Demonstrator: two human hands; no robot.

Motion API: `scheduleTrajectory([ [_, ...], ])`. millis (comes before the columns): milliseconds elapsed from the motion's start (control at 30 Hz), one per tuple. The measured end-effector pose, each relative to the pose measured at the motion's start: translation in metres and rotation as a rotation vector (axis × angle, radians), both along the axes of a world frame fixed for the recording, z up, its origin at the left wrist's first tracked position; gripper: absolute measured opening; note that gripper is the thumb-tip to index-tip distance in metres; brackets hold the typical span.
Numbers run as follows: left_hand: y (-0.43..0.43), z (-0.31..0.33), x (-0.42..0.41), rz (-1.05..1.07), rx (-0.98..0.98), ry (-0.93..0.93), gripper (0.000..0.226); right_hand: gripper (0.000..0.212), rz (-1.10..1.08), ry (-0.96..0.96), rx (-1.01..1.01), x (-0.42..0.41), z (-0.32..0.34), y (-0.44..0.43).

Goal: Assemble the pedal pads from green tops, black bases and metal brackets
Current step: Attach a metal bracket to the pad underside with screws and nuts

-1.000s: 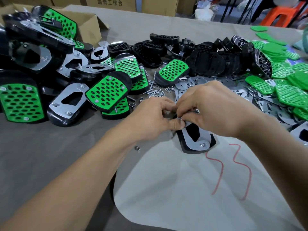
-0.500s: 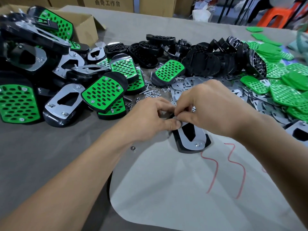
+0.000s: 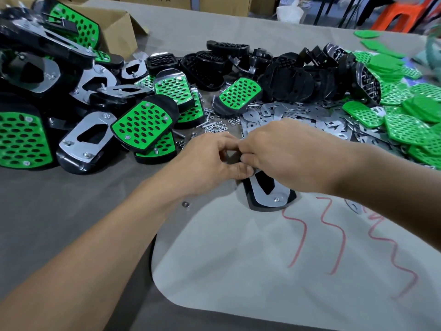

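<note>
Nearest to us, a pale sheet [image 3: 250, 271] marked with red squiggles is lying on the grey table cover [image 3: 59, 211], and our two forearms are reaching out over both. At the sheet's far edge, the pedal pad [image 3: 265, 199] we are working on is lying underside up. Its metal bracket [image 3: 259, 195] is sitting on its black base [image 3: 253, 206], and a fastener is showing at the bracket's near end. We are curling the fingers of our left hand [image 3: 210, 161] and pressing thumb against forefinger at the far end of this pad. Our right hand [image 3: 286, 151], knuckles up, is curling its fingers down onto the same spot, so both sets of fingertips are meeting there. Both hands are gripping the pad's far end, though we cannot tell whether any small part is sitting between the fingertips. A single nut [image 3: 185, 204] is lying just beside our left wrist. Beyond the hands, loose nuts and bolts [image 3: 214, 126] are lying scattered beside a spread of flat loose brackets [image 3: 298, 115]. To the left, finished pads [image 3: 143, 125] are piling up, some green side up and others bracket side up. To the right, green tops [image 3: 405, 125] are lying heaped, and spare black bases [image 3: 298, 80] are lying jumbled behind the brackets. Farthest off, an open cardboard box [image 3: 119, 27] is sitting at the left and an orange stool [image 3: 401, 15] is standing beyond the table.
</note>
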State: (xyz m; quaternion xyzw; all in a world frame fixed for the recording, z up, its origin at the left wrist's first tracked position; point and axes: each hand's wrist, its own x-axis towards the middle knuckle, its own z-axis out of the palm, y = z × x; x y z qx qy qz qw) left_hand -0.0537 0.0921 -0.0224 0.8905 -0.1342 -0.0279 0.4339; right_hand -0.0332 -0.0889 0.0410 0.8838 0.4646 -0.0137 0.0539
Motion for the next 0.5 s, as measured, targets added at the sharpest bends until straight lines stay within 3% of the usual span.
scheduleTrajectory([
  [100,0.001,0.002,-0.001,-0.028,0.009,-0.022,0.029,0.027,-0.121,0.107,0.172,0.005,0.004,-0.008],
  [167,0.001,0.003,0.000,-0.050,-0.007,-0.024,0.023,0.011,-0.148,0.177,0.242,0.007,0.005,-0.012],
  [267,0.000,0.004,0.000,-0.059,-0.034,0.003,0.011,0.009,-0.124,0.205,0.221,0.003,0.005,-0.011],
  [433,-0.001,0.005,-0.001,-0.048,-0.068,0.015,0.017,0.011,-0.089,0.152,0.158,0.001,0.000,-0.006],
  [500,-0.001,0.004,0.000,-0.049,-0.065,0.018,0.012,0.021,-0.042,0.103,0.137,0.003,0.000,-0.005],
])
